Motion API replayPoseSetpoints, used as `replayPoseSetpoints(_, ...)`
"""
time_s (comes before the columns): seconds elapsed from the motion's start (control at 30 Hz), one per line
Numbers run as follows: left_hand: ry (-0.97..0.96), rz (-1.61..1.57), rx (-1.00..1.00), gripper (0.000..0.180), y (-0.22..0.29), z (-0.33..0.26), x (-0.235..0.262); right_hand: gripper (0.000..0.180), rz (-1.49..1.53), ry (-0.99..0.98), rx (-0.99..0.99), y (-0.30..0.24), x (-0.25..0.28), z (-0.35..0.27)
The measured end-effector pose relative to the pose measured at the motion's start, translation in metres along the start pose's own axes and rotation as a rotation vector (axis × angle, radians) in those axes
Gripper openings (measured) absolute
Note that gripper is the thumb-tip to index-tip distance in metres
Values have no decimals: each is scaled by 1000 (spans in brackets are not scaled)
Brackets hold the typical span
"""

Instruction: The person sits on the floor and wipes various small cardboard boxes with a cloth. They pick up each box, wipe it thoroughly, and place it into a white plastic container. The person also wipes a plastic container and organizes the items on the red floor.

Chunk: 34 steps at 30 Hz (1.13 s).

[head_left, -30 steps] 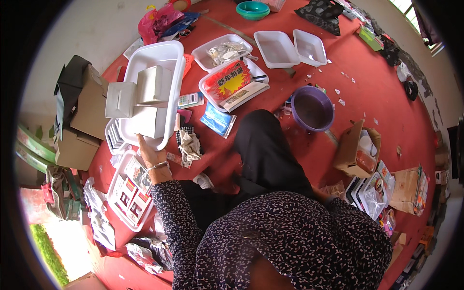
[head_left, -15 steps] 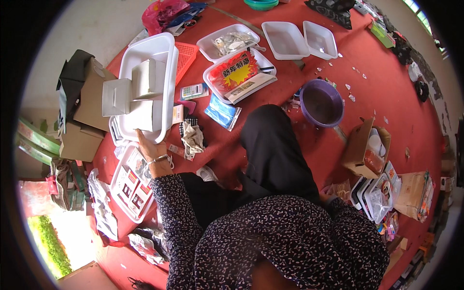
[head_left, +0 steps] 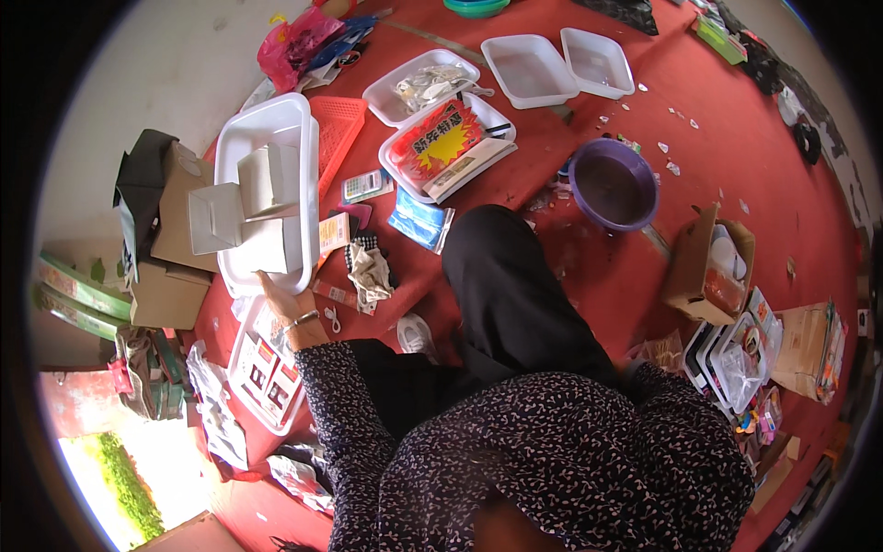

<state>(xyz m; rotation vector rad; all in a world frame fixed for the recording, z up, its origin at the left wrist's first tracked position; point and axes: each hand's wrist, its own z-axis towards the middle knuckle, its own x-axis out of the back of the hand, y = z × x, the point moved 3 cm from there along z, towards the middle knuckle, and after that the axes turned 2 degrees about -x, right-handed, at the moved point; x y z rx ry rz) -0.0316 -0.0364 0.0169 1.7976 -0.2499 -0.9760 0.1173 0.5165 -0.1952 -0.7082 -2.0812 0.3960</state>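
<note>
My left hand (head_left: 287, 302) grips the near end of a long white plastic tray (head_left: 309, 166), its fingers closed at the rim. Inside the tray are white cardboard boxes (head_left: 269, 245), and one open box (head_left: 216, 218) tilts out over the left rim. Just below my hand lies another white tray (head_left: 241, 382) with flat red, white and black packages. My right arm (head_left: 658, 400) hangs at my side in its patterned sleeve; the hand itself is hidden beside my leg.
A red basket (head_left: 342, 129) stands beside the long tray. Farther off are white trays (head_left: 529, 74), one with a bright red-yellow package (head_left: 437, 143). A purple basin (head_left: 613, 184), an open carton (head_left: 690, 262) and stacked trays (head_left: 731, 363) are to the right. Brown cartons (head_left: 170, 294) lean at left.
The long tray has come nearer and to the left, uncovering more of the red basket. My left hand stays on its near end. The whole view has shifted slightly.
</note>
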Motion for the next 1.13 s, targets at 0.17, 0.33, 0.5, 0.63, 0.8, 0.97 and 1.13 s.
replayPoseSetpoints(0.17,-30,-13,59,58,-16,8,2,43,-8,21,10,-9,-3,4)
replayPoseSetpoints(0.33,-3,-20,73,55,-22,10,-2,44,-15,62,29,-17,-5,6)
replayPoseSetpoints(0.5,-55,-68,81,55,-22,18,-3,44,-2,136,85,-30,-15,13)
replayPoseSetpoints(0.63,-107,-67,32,55,-32,24,-15,44,6,255,138,-37,-18,19)
replayPoseSetpoints(0.8,-132,-96,61,58,-31,23,2,47,45,127,34,-40,-26,34)
replayPoseSetpoints(0.97,-24,79,-30,56,-20,4,-7,49,-23,16,18,-69,-1,25)
replayPoseSetpoints(1.13,-171,30,27,56,-24,4,-8,55,65,-33,24,-52,-9,34)
